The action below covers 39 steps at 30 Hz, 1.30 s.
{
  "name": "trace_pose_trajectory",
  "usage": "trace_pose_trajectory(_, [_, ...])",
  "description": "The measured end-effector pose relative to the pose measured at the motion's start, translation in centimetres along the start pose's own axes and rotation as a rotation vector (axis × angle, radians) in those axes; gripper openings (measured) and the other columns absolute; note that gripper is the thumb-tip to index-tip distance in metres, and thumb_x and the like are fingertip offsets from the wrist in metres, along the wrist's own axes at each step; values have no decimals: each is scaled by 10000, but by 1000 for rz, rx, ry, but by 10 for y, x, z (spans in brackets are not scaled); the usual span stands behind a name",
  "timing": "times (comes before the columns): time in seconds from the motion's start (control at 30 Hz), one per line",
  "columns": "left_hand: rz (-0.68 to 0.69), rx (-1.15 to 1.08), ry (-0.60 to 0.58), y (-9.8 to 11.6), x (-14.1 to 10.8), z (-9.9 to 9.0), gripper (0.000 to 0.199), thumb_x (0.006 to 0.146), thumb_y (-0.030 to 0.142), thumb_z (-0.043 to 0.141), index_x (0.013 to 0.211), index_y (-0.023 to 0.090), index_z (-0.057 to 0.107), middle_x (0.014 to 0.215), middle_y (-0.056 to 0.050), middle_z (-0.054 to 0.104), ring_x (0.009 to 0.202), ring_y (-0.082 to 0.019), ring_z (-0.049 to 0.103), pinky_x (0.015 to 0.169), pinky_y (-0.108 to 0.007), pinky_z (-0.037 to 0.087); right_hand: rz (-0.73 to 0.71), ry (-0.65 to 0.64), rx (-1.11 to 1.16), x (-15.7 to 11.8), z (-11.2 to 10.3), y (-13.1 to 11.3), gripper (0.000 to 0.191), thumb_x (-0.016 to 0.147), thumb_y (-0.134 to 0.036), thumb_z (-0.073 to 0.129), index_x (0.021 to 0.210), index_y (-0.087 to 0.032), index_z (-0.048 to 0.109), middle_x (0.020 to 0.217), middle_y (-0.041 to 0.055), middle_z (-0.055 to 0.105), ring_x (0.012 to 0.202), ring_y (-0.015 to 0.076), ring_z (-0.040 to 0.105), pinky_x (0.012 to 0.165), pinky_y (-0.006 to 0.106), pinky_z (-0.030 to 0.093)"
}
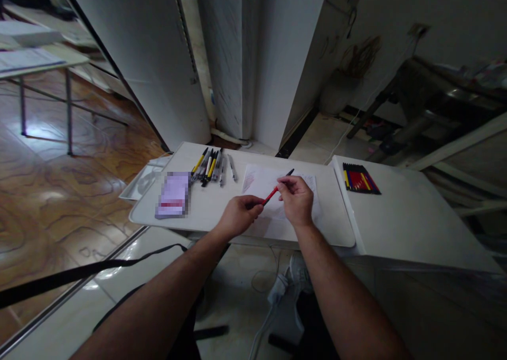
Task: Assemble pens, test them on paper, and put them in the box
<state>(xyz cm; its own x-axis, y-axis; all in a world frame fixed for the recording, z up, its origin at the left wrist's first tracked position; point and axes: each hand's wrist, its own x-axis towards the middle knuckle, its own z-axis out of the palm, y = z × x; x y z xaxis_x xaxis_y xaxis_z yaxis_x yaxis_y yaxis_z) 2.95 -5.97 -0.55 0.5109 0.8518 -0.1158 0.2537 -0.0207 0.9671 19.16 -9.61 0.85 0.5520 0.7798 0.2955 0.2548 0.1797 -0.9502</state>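
Between my two hands a red pen with black ends is held at a slant above a sheet of paper. My left hand pinches its lower end with the fingertips. Closed around its upper part is my right hand, and the black tip sticks out beyond the fingers. Faint scribbles and writing mark the paper, which my hands partly cover. Left of the paper, a heap of pens in yellow, black, white and clear lies on the white table, with one clear pen slightly apart.
A phone with a blurred screen lies at the table's left. On the white surface adjoining at right, a row of red, yellow, blue and black pens lies side by side. A power strip with cables is on the floor below.
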Motion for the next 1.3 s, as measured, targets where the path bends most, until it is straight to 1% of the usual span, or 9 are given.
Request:
trace_pose_trajectory(0.13, [-37,-72,21,4,3,-3,269,727,316,667,912,128,722,591,14,606,492,-102,514,492,-225,425,29,1,31,2,-1,4,206,775,-333,677,918,-185,662,839,17,684,531,90,552,462,227,473])
trace_pose_trajectory(0.3, [-86,-166,88,10,8,-7,282,687,306,692,894,116,719,609,10,613,499,-92,493,496,-222,394,53,10,56,4,-2,9,289,794,-352,646,1029,-183,647,891,46,694,670,134,631,477,223,492])
trace_pose_trajectory(0.5, [-65,-270,139,14,10,-9,247,682,295,695,849,113,713,635,-7,635,521,-92,503,515,-227,391,109,0,60,3,-6,14,356,775,-360,652,1080,-178,632,802,23,663,686,155,663,460,213,485])
trace_pose_trajectory(0.6, [-78,-278,78,13,9,-5,232,672,281,702,837,118,702,648,-11,646,520,-93,517,522,-232,409,122,0,42,1,-9,15,365,777,-357,644,1100,-189,622,792,9,649,678,150,661,461,210,481])
trace_pose_trajectory(0.77, [-99,-274,-74,8,7,10,249,662,280,715,854,129,668,630,-2,647,502,-105,544,517,-243,437,165,60,52,-5,-9,11,543,741,-317,679,1236,-205,486,773,-8,673,626,143,641,455,209,471])
trace_pose_trajectory(0.83, [-79,-304,-59,7,7,15,253,668,287,720,855,129,654,638,-4,649,511,-104,550,522,-241,443,196,55,68,-10,-8,8,535,717,-310,702,1186,-197,470,759,-4,687,620,154,651,457,217,474])
trace_pose_trajectory(1.0, [-66,-371,26,11,11,26,288,651,323,758,810,132,612,613,-2,641,523,-107,567,524,-231,443,270,-83,39,-18,-9,4,345,683,-322,730,955,-182,569,765,28,711,626,160,661,505,242,491])
trace_pose_trajectory(1.13, [-77,-381,6,15,12,31,346,636,371,787,803,133,599,594,-2,637,519,-113,582,524,-232,455,294,-84,-3,-20,-12,4,275,673,-302,717,898,-173,625,761,35,725,630,154,662,551,251,503])
trace_pose_trajectory(1.3, [-77,-420,-12,15,14,37,392,600,388,820,784,135,583,603,-2,641,539,-126,617,529,-235,479,368,-100,60,-19,-17,2,259,652,-303,717,858,-155,663,754,49,731,600,150,654,504,236,487])
